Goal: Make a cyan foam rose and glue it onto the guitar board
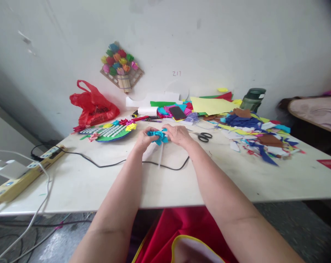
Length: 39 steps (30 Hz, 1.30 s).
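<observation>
My left hand (145, 138) pinches the left side of a bright blue crepe-paper flower (160, 138) just above the table. From the other side, the fingers of my right hand (178, 133) close on the flower's right edge. A thin translucent stick (160, 156) points down toward me from beneath the flower; whether it is joined to the flower is hidden. Black-handled scissors (205, 137) lie to the right of my right hand. On the left, a green disc (114, 138) carries pale rolled sticks and several coloured paper flowers.
A red plastic bag (92, 106) stands at the back left. Paper scraps (244, 124) and a green bottle (253, 99) occupy the right. A phone (177, 113) rests on coloured paper. A black cable (99, 167) runs under my forearms from a power strip (30, 171).
</observation>
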Each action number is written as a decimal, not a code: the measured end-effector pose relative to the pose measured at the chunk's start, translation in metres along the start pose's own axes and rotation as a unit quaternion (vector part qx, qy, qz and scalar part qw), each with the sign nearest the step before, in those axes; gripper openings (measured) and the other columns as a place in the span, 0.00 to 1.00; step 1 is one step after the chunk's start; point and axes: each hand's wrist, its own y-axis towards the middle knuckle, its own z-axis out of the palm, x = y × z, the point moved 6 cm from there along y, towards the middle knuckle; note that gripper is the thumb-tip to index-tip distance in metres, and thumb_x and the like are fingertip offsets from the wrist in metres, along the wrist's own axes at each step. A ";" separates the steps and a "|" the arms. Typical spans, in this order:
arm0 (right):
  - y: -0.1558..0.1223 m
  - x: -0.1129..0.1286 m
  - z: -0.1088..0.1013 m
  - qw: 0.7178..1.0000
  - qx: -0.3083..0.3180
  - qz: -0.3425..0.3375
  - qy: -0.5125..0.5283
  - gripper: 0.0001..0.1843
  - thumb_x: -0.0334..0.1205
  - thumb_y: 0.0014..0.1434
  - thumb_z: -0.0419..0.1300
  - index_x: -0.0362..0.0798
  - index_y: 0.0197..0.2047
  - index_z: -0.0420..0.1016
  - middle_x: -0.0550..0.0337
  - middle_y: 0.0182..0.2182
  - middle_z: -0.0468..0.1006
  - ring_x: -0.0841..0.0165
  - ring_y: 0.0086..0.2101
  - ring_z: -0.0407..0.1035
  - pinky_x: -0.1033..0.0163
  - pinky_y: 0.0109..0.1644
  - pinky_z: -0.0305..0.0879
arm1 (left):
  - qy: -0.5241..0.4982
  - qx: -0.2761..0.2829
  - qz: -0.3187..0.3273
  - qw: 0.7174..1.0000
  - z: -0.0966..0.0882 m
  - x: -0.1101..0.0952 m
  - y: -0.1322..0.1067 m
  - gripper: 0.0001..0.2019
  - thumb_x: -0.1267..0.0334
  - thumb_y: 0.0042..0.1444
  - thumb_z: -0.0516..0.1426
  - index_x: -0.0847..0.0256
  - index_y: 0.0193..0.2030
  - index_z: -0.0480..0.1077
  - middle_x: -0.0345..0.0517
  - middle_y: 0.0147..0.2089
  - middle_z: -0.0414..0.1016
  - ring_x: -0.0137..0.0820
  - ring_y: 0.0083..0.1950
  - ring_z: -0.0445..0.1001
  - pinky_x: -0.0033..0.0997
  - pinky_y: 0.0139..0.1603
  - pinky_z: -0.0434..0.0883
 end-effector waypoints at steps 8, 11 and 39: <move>0.000 -0.001 -0.005 0.999 -0.015 -0.002 0.028 0.16 0.42 0.61 0.49 0.53 0.49 0.72 0.56 0.39 0.79 0.63 0.40 0.72 0.63 0.39 0.60 | -0.007 0.003 0.027 1.000 0.000 -0.004 -0.002 0.17 0.69 0.34 0.64 0.63 0.35 0.73 0.39 0.26 0.72 0.26 0.27 0.69 0.27 0.31 0.68; 0.000 -0.002 -0.005 0.997 -0.041 -0.020 0.061 0.15 0.40 0.60 0.50 0.52 0.46 0.74 0.58 0.41 0.79 0.65 0.42 0.71 0.64 0.41 0.60 | 0.000 0.002 0.036 0.999 -0.001 -0.004 -0.001 0.16 0.69 0.34 0.64 0.63 0.36 0.73 0.39 0.27 0.72 0.26 0.27 0.69 0.27 0.31 0.67; 0.004 -0.011 0.003 0.990 -0.108 -0.043 0.083 0.13 0.41 0.60 0.53 0.53 0.42 0.79 0.60 0.39 0.80 0.68 0.40 0.71 0.66 0.39 0.60 | 0.036 0.007 0.054 0.998 0.002 -0.006 0.000 0.15 0.68 0.35 0.62 0.64 0.35 0.73 0.40 0.26 0.71 0.26 0.27 0.68 0.26 0.30 0.67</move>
